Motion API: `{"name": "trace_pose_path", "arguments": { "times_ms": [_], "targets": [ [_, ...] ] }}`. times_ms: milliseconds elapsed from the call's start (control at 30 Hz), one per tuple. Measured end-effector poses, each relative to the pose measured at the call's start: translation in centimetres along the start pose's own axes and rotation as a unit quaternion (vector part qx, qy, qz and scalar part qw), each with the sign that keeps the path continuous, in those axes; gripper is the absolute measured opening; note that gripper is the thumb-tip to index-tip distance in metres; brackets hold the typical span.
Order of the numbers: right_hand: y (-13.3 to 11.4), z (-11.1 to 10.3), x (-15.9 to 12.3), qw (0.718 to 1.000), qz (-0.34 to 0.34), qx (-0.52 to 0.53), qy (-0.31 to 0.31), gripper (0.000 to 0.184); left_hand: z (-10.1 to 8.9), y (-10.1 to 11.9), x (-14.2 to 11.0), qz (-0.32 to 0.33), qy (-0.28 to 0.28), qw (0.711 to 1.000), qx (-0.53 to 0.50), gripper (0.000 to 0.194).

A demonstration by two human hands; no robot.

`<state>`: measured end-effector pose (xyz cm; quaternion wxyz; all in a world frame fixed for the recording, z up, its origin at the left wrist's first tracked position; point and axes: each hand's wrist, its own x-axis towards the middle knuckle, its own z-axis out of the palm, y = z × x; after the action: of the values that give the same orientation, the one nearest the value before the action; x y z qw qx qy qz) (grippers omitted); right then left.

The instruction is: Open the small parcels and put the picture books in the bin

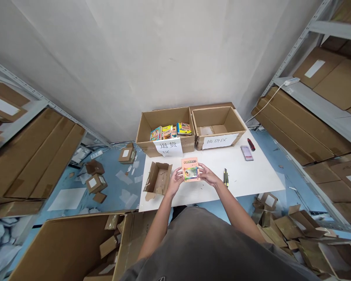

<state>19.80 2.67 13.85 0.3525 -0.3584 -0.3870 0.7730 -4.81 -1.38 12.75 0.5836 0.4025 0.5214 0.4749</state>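
Pink and flat, a small pack (190, 169) sits between a person's two hands above the near middle of a white worktop (245, 175), its printed face turned up toward the camera. The left hand (174, 182) closes its grip on the pack's left edge, thumb on top and fingers curled beneath; the right hand (207, 175) closes on the right edge in the same way, so the pack spans the gap between both grips and appears held just clear of the worktop. Just left of the left hand lies a small open carton (158, 178), flaps spread, with nothing visible inside. Just right of the right hand a yellow-and-black cutter (226, 176) lies on the worktop, apart from the fingers. Farther back on the right are a small pale stack (247, 152) and a red cutter (250, 144) beside it. Along the far edge stand two open boxes side by side, each with a handwritten paper label: the left box (163, 134) holds colourful packs on edge, the right box (218, 127) shows only its cardboard floor. Metal shelves (327, 111) loaded with brown cartons flank the scene, and torn cardboard litters the blue floor (117, 183).
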Motion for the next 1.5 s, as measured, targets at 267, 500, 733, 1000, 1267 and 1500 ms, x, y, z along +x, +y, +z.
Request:
{"name": "trace_pose_path", "arguments": {
  "times_ms": [267, 500, 733, 1000, 1267, 1500],
  "targets": [
    [-0.4, 4.0, -0.6, 0.976, -0.156, -0.144, 0.036, 0.067, 4.9, 2.3, -1.2, 0.134, -0.018, 0.986, 0.101, 0.063],
    [-0.7, 5.3, -2.3, 0.948, -0.203, -0.242, 0.038, 0.070, 3.9, 4.0, -1.2, 0.094, -0.054, 0.994, 0.021, 0.068],
    [-0.6, 1.7, -1.1, 0.986, -0.085, -0.105, 0.096, 0.070, -1.2, 4.6, -0.2, 0.009, -0.120, 0.992, -0.035, 0.077],
    [-0.4, 2.0, -1.4, 0.991, -0.070, -0.055, 0.099, 0.057, -1.5, 3.5, 0.2, 0.012, -0.066, 0.998, -0.009, 0.079],
    [-1.5, 4.4, -2.2, 0.934, -0.204, -0.257, 0.145, 0.038, 3.4, 3.4, -1.0, 0.109, 0.000, 0.991, 0.074, 0.062],
    [-2.9, 6.1, -3.1, 0.881, -0.281, -0.380, 0.027, 0.041, 5.1, 4.0, -1.1, 0.100, -0.040, 0.993, -0.042, 0.074]
  ]
}}
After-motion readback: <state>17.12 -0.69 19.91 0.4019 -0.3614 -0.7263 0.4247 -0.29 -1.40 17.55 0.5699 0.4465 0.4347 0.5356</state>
